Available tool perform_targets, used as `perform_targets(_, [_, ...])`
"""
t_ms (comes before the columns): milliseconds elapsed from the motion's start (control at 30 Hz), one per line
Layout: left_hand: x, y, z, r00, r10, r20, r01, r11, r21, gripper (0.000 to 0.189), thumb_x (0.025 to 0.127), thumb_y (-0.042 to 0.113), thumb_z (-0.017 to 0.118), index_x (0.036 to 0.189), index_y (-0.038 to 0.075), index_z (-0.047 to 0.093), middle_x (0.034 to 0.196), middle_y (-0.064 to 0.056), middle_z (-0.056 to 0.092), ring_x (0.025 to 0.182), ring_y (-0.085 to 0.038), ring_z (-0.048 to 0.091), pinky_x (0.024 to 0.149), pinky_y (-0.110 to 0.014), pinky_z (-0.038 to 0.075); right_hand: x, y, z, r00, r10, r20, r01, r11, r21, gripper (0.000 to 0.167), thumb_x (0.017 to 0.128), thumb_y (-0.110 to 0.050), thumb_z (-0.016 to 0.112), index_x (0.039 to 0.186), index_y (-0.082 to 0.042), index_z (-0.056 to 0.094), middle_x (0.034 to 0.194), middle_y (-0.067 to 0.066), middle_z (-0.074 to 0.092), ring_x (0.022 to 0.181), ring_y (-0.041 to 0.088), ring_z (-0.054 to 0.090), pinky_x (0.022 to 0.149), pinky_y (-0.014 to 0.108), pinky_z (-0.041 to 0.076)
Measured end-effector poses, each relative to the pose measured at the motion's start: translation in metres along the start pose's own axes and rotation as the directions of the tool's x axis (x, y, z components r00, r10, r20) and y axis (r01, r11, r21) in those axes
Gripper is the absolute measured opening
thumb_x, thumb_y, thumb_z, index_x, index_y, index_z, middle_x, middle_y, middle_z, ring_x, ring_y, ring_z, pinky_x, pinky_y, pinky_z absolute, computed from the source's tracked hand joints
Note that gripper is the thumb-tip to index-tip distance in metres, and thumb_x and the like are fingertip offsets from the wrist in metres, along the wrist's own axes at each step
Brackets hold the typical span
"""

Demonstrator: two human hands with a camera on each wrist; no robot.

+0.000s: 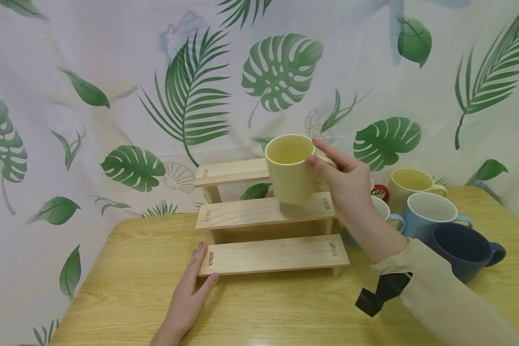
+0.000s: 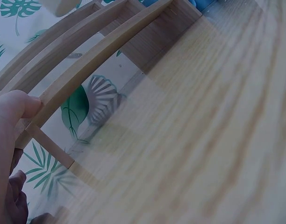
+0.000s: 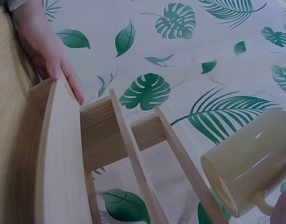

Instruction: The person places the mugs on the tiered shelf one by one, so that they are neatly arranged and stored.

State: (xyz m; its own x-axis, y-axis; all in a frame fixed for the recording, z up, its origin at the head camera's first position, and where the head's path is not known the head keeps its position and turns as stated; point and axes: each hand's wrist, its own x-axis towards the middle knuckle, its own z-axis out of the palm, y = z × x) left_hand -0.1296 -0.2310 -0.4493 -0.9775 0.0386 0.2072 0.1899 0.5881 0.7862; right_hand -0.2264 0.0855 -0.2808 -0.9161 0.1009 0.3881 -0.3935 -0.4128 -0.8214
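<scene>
A pale yellow mug (image 1: 291,175) is held up by its handle in my right hand (image 1: 348,185), with the thumb near the rim. It is upright and overlaps the upper two tiers of a three-tier wooden shelf (image 1: 272,254) in the head view. In the right wrist view the mug (image 3: 250,161) hangs past the top tier, apart from it there. My left hand (image 1: 191,293) grips the lowest tier's left end, thumb at the front edge and fingers along the side. The left wrist view shows that thumb on the front edge of the shelf (image 2: 94,56).
Right of the shelf stand several mugs: a dark blue one (image 1: 463,250), a light blue one (image 1: 430,216), another yellow one (image 1: 411,185) and others partly hidden by my right arm. A leaf-patterned cloth (image 1: 125,125) hangs behind the wooden table (image 1: 134,269).
</scene>
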Motion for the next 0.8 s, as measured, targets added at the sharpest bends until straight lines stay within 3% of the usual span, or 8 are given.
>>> perform_targets(67, [0.0,0.0,0.0,1.0,0.002,0.0,-0.002,1.0,0.0,0.071,0.096,0.042,0.055,0.154,0.02,0.02,0.158,-0.001,0.016,0.144,-0.023,0.011,0.114,-0.05,0.012,0.007,0.004,0.008,1.0,0.01,-0.006,-0.01,1.0,-0.017,0.033,0.081,-0.004,0.075,0.114,-0.008,0.071,0.092,0.002,0.068,0.071,0.008,0.046,0.06,0.014,0.041])
perform_targets(133, [0.0,0.0,0.0,1.0,0.008,-0.002,-0.008,1.0,0.0,0.071,0.096,0.042,0.055,0.154,0.02,0.021,0.158,-0.001,0.016,0.144,-0.023,0.011,0.114,-0.049,0.012,0.015,0.009,0.016,1.0,0.028,-0.006,-0.028,0.999,-0.015,0.035,0.081,-0.006,0.076,0.115,-0.008,0.071,0.097,0.002,0.068,0.079,0.009,0.049,0.065,0.015,0.042])
perform_targets(233, [0.001,-0.001,0.0,1.0,0.015,-0.003,-0.015,1.0,-0.002,0.071,0.096,0.042,0.055,0.154,0.019,0.021,0.158,-0.001,0.017,0.144,-0.023,0.011,0.114,-0.05,0.013,0.025,0.014,0.027,0.998,0.061,-0.015,-0.061,0.998,-0.01,0.037,0.08,-0.008,0.077,0.116,-0.008,0.07,0.12,0.004,0.065,0.105,0.013,0.054,0.086,0.019,0.044])
perform_targets(300, [0.002,-0.001,0.0,1.0,0.018,-0.003,-0.018,1.0,-0.004,0.071,0.096,0.042,0.055,0.154,0.018,0.022,0.158,-0.001,0.017,0.144,-0.023,0.011,0.114,-0.05,0.013,0.031,0.018,0.035,0.998,0.069,-0.013,-0.069,0.998,0.002,0.038,0.081,-0.007,0.077,0.118,-0.006,0.069,0.126,0.006,0.062,0.122,0.014,0.048,0.101,0.027,0.038])
perform_targets(467, [0.001,-0.002,0.0,1.0,0.026,-0.002,-0.026,1.0,-0.002,0.071,0.096,0.041,0.056,0.153,0.016,0.022,0.158,-0.002,0.017,0.144,-0.024,0.011,0.113,-0.051,0.013,0.043,0.028,0.053,0.998,0.057,0.003,-0.057,0.998,-0.013,0.039,0.082,-0.007,0.075,0.12,-0.002,0.066,0.127,0.008,0.061,0.124,0.015,0.048,0.104,0.033,0.037])
perform_targets(800, [0.0,-0.001,0.0,1.0,0.012,-0.002,-0.012,1.0,-0.009,0.071,0.096,0.042,0.055,0.154,0.017,0.021,0.158,-0.002,0.016,0.144,-0.024,0.011,0.114,-0.05,0.012,0.052,0.049,0.084,0.994,0.112,-0.005,-0.112,0.993,-0.046,0.036,0.082,-0.013,0.077,0.116,-0.005,0.07,0.12,0.002,0.065,0.117,0.013,0.053,0.097,0.03,0.045])
